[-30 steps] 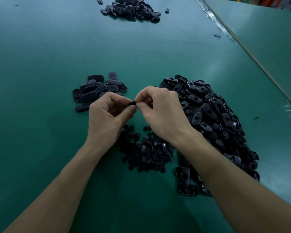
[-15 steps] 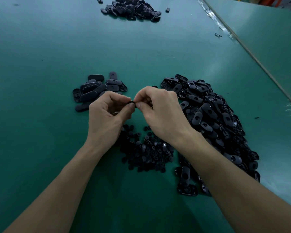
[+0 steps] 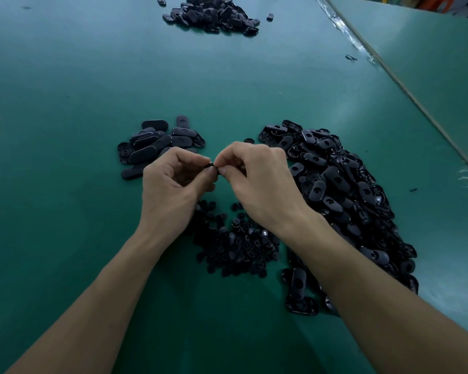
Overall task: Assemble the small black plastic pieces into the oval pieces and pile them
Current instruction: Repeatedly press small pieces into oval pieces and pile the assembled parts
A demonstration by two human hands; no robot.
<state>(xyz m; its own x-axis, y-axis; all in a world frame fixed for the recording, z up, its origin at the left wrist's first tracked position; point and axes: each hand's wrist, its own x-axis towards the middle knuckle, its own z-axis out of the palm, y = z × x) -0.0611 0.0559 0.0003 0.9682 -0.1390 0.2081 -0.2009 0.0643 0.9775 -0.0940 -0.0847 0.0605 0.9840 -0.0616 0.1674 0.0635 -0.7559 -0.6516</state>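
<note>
Hands meet over the middle of the green table (image 3: 65, 90), fingertips together. The left hand (image 3: 173, 184) has its fingers curled inward and its thumb pressed forward, and the right hand (image 3: 257, 182) comes in from the other side with thumb and forefinger closed tight. Between them both hands pinch a small black piece (image 3: 213, 165), of which only a sliver shows at the fingertips; whether the left palm hides anything more cannot be told. The held piece is raised off the table, above the near heap of small black pieces (image 3: 235, 241), which lies on the surface between the two wrists. Just to the right of that heap, and partly under the right forearm, spreads the large pile of oval pieces (image 3: 343, 201), many showing a hole in their top face. To the left, beyond the left hand's knuckles, sits a smaller stack of oval pieces (image 3: 157, 143) lying mostly smooth side up. A further pile (image 3: 214, 13) of dark parts rests near the far edge of the table, well apart from the hands. A taped seam (image 3: 343, 31) runs diagonally along the right side.
</note>
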